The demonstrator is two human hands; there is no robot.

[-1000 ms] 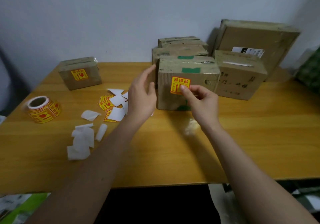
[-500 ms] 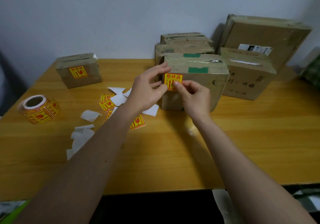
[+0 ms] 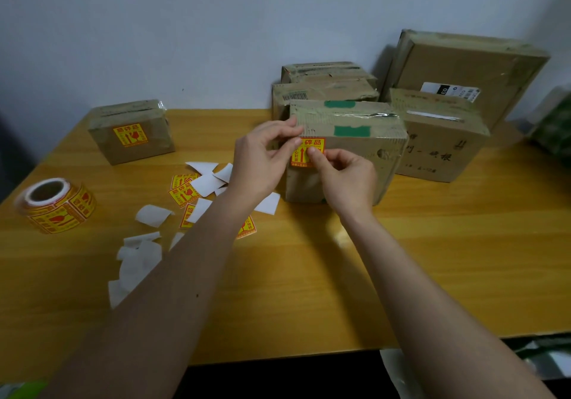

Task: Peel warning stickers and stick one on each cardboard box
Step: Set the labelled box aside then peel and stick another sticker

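Observation:
A cardboard box with green tape (image 3: 364, 154) stands mid-table. On its front left sits a yellow and red warning sticker (image 3: 304, 148). My left hand (image 3: 262, 157) pinches the box's upper left corner, its thumb at the sticker's left edge. A fingertip of my right hand (image 3: 346, 179) presses on the sticker's middle, the other fingers loosely curled. At the far left stands a small box (image 3: 131, 148) that carries a sticker of its own. The sticker roll (image 3: 55, 205) lies at the left edge.
Loose stickers (image 3: 183, 188) and several white backing papers (image 3: 139, 259) litter the table left of my arms. Unstickered boxes stand behind (image 3: 324, 95) and to the right (image 3: 438, 151); a large box (image 3: 463, 64) leans against the wall. The wooden table (image 3: 432, 259) ends near me.
My left hand moved from beside the box onto its upper left corner. My right hand shifted from the sticker's edge to pressing on its middle. The view came closer.

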